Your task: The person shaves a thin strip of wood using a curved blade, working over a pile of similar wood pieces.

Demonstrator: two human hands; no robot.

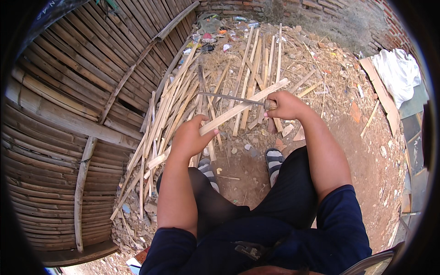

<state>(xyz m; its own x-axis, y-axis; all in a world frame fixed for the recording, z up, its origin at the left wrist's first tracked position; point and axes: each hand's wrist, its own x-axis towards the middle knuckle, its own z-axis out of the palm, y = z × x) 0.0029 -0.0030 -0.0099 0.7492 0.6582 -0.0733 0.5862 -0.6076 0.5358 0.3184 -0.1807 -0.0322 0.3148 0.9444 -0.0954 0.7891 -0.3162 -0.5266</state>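
Observation:
A long pale bamboo strip (223,120) slants in front of me, its far end up to the right. My left hand (184,137) is closed around its lower part, thumb along the near edge. The strip's near end shows beyond my wrist. In my right hand (288,106), the fingers are wrapped round the wooden handle of a long, thin-bladed knife (229,97). Its dark blade points left and crosses the strip, near its upper half. Whether the edge bites into the strip, I cannot tell.
Many split bamboo strips (172,110) lie heaped at left, with more (256,59) spread ahead. A bamboo slat wall (64,105) stands at left, a brick wall (316,16) at the back. A white sack (398,75) and a cardboard sheet (379,91) are at right.

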